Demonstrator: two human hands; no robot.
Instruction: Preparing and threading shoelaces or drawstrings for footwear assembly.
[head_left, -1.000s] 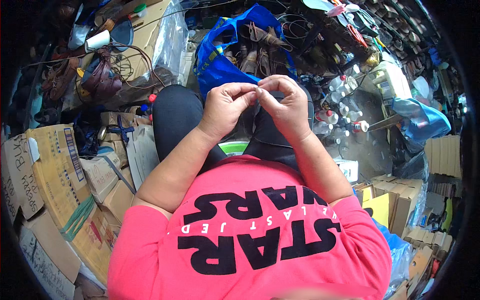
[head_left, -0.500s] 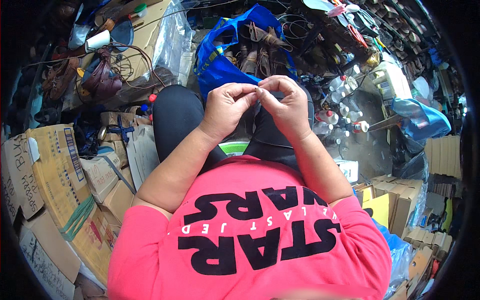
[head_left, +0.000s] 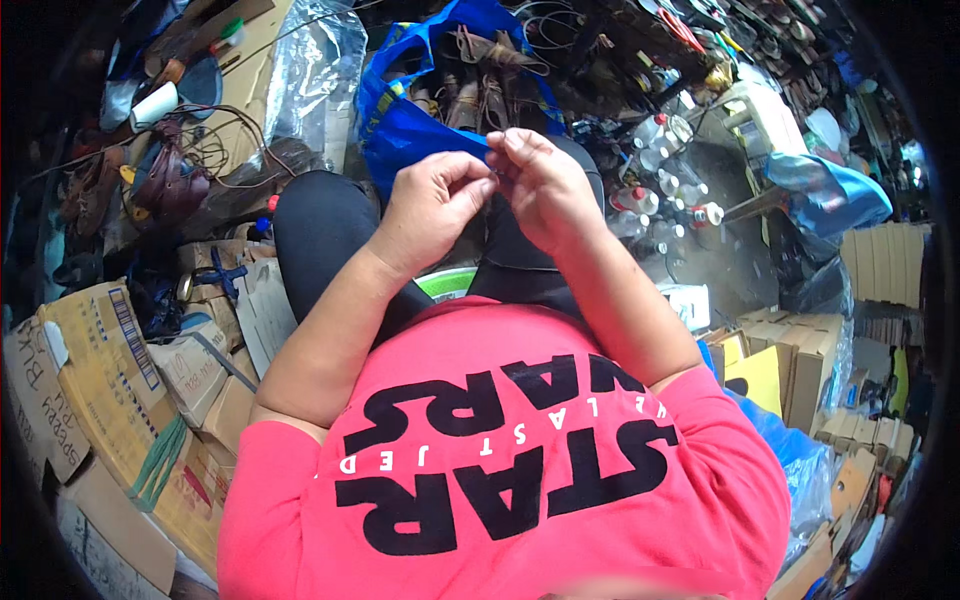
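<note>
Both hands, the left hand [head_left: 428, 205] and the right hand [head_left: 545, 185], meet fingertip to fingertip above the blue bag [head_left: 400, 120], pinching something too small to identify.

Figure: the wearer's own body, seen from above. The torso is covered by a bright coral-pink T-shirt [head_left: 500, 480] with short sleeves ending above the elbows; large black block lettering runs across the chest, with a thinner line of small white letters between the two black rows, all appearing upside down from this view. Both forearms are bare, without watch, bracelet or sleeve. The left hand [head_left: 430, 205] and right hand [head_left: 545, 185] are ungloved, and no rings can be made out. The legs are clad in plain black trousers [head_left: 320, 230], smooth and unpatterned over both thighs.
</note>
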